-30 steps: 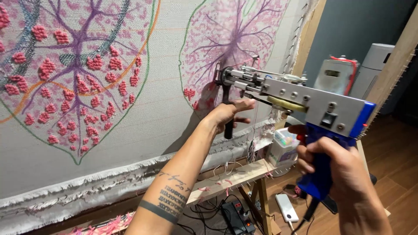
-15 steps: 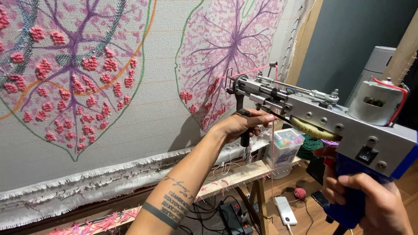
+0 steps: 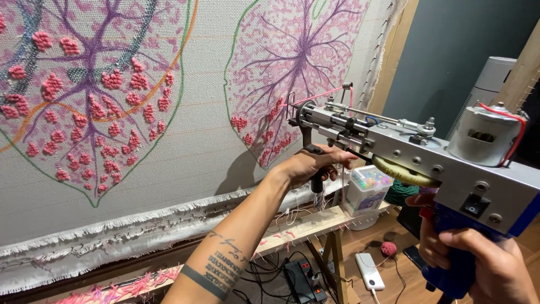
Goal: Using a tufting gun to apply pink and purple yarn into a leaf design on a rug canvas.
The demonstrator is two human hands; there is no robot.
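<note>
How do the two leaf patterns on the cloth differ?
The left leaf has an orange and green outline and scattered raised pink tufts with bare cloth between; the right leaf is outlined in green only and filled almost wholly with flatter pink stitching. The tufting gun points at the right leaf, not the left. Both have purple veins and sit on the same grey cloth.

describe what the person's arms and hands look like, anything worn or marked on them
Both hands are bare, no gloves or rings visible. The left forearm is bare with no sleeve and carries tattoos: a solid dark band around it near the elbow, a block of small lettering above that, and a thin script line nearer the wrist. The right hand shows no markings; its wrist is out of view.
</note>
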